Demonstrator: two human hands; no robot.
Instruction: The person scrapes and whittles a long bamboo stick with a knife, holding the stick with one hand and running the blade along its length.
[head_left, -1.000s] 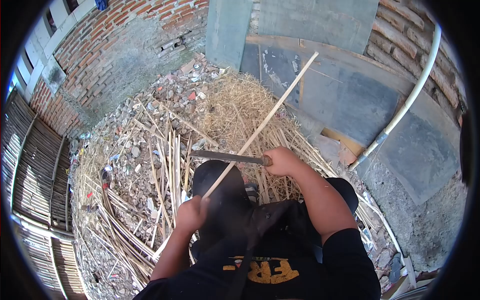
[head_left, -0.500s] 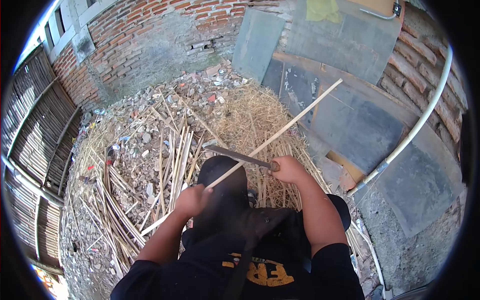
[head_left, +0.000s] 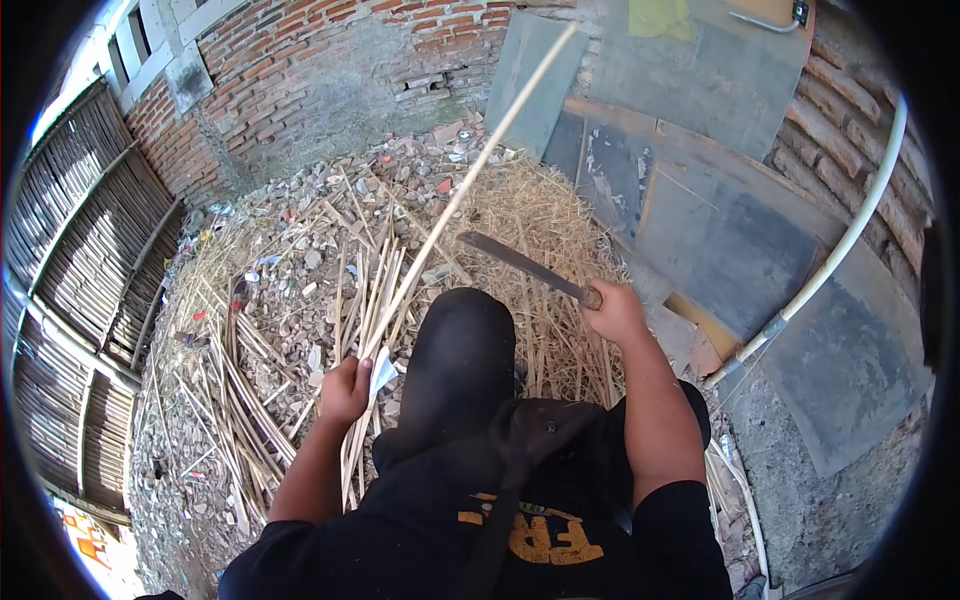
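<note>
My left hand is closed around the lower end of a long pale bamboo strip. The strip slants up and away to the right, its far end in front of the brick wall. My right hand grips the short handle of a machete. Its dark blade points left above my bent knee and is apart from the strip. Below my left hand lie more split strips on the rubble.
Straw and shavings cover the ground ahead. More strips lie to the left, near a bamboo fence. A brick wall stands behind. Grey boards and a pale pole lean at the right.
My left hand has moved left and the bamboo strip has swung to a steeper slant. The machete, earlier crossing the strip, is now apart from it, moved slightly right with my right hand.
</note>
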